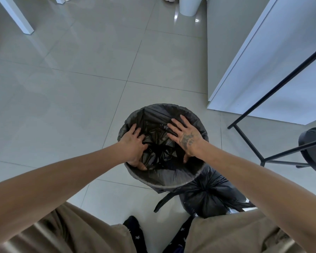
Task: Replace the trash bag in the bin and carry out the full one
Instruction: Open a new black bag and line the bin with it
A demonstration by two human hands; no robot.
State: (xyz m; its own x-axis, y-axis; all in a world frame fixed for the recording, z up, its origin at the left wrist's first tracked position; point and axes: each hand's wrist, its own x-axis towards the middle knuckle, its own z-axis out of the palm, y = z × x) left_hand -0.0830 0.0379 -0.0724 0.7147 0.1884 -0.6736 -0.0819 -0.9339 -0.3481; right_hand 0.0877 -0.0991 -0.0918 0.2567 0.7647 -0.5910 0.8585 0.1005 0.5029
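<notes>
A round bin (175,185) stands on the tiled floor in front of me, lined with a black trash bag (157,117) whose edge is folded over the rim. Both of my hands are inside the bin's mouth. My left hand (133,145) presses the bag against the left inner wall, fingers spread, thumb low near the rim. My right hand (185,134) lies flat with straight fingers on the bag at the right side. A full, tied black bag (208,196) sits on the floor right beside the bin, at its near right.
A black metal frame (274,88) with thin legs stands to the right, with a dark bag (312,148) under it. A white cabinet (281,61) is behind it. A white table leg (16,17) stands far left, a white bin (189,6) at the back.
</notes>
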